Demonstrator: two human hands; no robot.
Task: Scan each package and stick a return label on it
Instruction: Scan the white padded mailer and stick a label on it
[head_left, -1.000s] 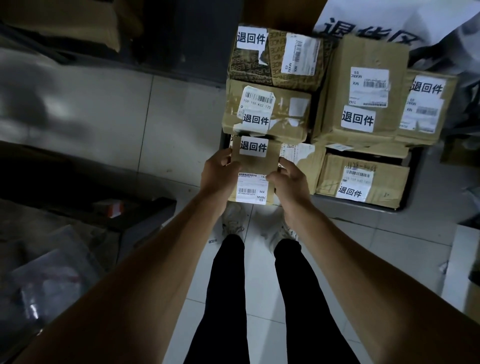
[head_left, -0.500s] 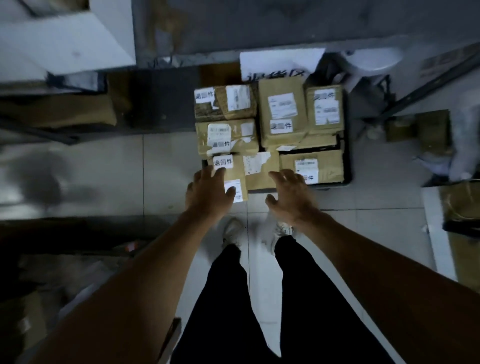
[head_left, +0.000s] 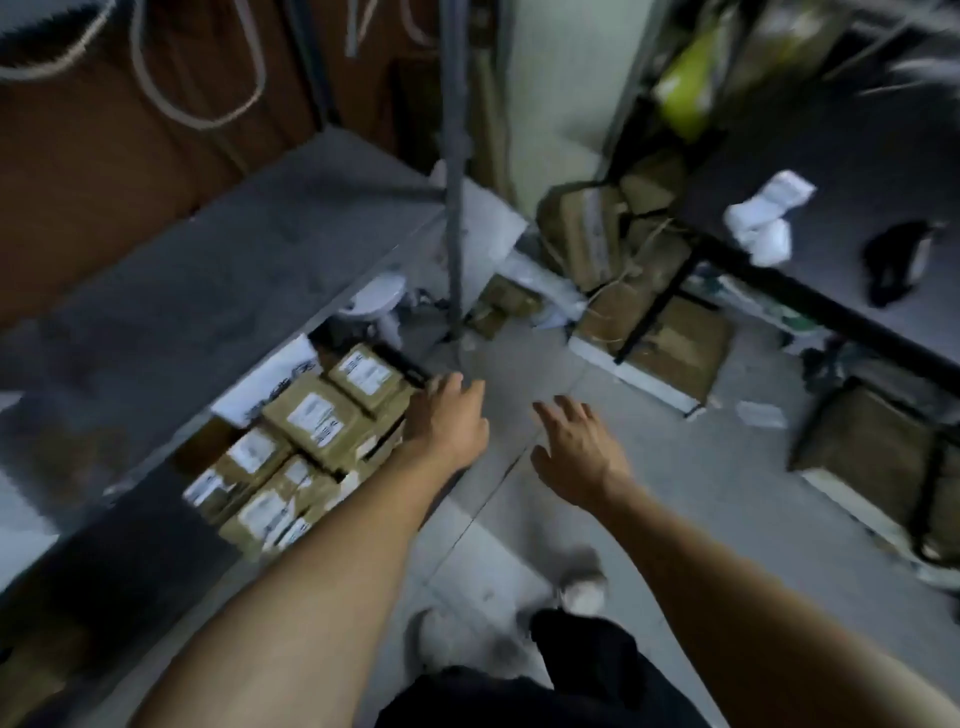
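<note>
I found both grips empty, fingers apart: left hand (head_left: 451, 426), right hand (head_left: 576, 447). Risk: blurred view could hide unlabelled packages (head_left: 311, 421) on floor (head_left: 701, 467).

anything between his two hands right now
No. In the head view, only bare grey floor shows between the left hand and the right hand; both hold nothing.

Worn on the head, looking forward and steeply down past both outstretched arms to a tiled floor (head_left: 649, 467); tilted, blurred, boxes (head_left: 311, 421) lower left, shelving (head_left: 779, 291) upper right. Single view only.
</note>
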